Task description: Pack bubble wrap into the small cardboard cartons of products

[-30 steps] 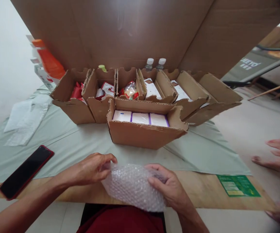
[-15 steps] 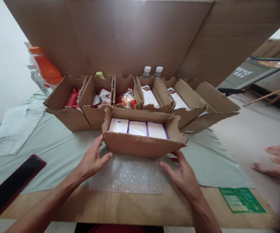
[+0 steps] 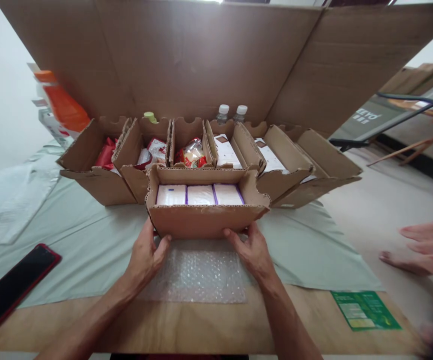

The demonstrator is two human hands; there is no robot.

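Note:
A low cardboard tray (image 3: 201,220) with three white, purple-edged packs (image 3: 200,194) stands in front of me. My left hand (image 3: 145,252) grips its lower left corner, thumb on the front wall. My right hand (image 3: 252,246) holds the lower right of the front wall, fingers curled under the edge. A sheet of bubble wrap (image 3: 199,272) lies flat on the table between my wrists, just in front of the tray.
A row of cardboard bins (image 3: 99,167) with snack packets and white boxes stands behind the tray, backed by a big cardboard sheet (image 3: 186,55). A red phone (image 3: 11,285) lies left, a green card (image 3: 364,309) right. Another person's hand (image 3: 424,247) rests at the right edge.
The bubble wrap I held has been laid flat on the table. Both my hands left it, reached forward and closed on the tray's front corners. The tray has shifted slightly left.

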